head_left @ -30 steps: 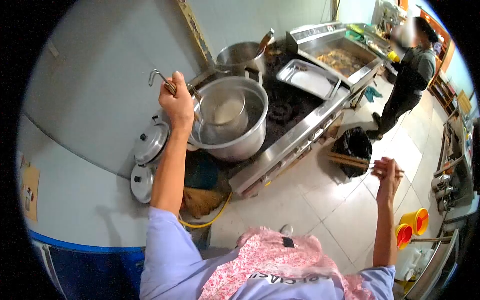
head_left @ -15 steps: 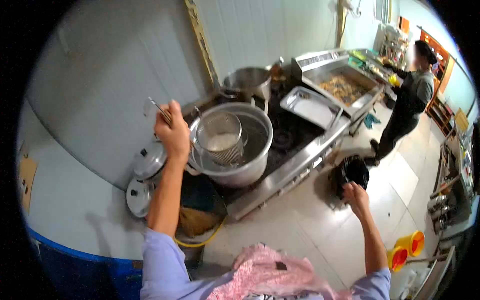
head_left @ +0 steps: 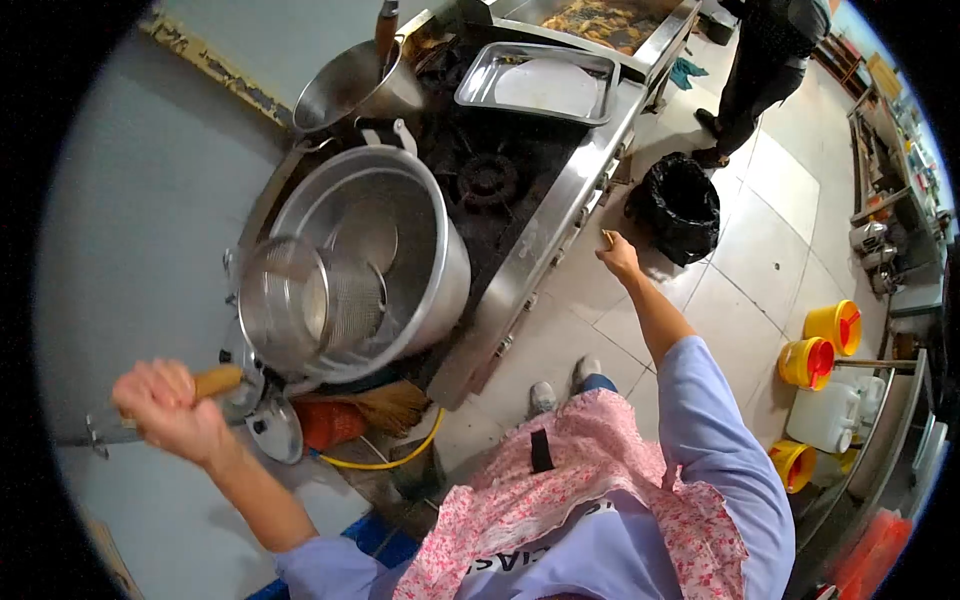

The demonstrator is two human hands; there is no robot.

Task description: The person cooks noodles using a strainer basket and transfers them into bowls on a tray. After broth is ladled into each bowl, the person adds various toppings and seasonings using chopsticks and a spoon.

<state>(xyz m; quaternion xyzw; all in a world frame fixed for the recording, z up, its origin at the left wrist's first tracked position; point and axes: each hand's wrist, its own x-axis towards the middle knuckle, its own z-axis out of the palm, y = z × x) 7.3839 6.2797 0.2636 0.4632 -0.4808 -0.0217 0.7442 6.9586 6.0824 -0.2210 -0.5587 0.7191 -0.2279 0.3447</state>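
Observation:
My left hand [head_left: 175, 405] is wrapped round the wooden handle [head_left: 218, 380] of a cylindrical mesh strainer basket [head_left: 350, 305]. The basket is tilted over the near side of a large aluminium pot [head_left: 450, 250], partly inside its rim, with something pale at its bottom. My right hand [head_left: 622, 262] is held out to the right of the stove, above the floor, its fingers pinched together. A small tan bit shows at the fingertips, too small to name. Just beyond that hand stands a bin lined with a black bag [head_left: 680, 205].
On the stove are a second metal pot [head_left: 345, 90], a shallow steel tray [head_left: 545, 85] and a bare burner [head_left: 487, 180]. Behind is a fryer with food [head_left: 600, 20]. A co-worker [head_left: 765, 80] stands past the bin. Pot lids [head_left: 275, 430], a broom [head_left: 390, 408] and yellow buckets [head_left: 805, 362] are around.
My view has tilted downward. The strainer basket has tipped toward the near pot rim, and my left hand is lower and farther left. My right hand no longer overlaps the bin.

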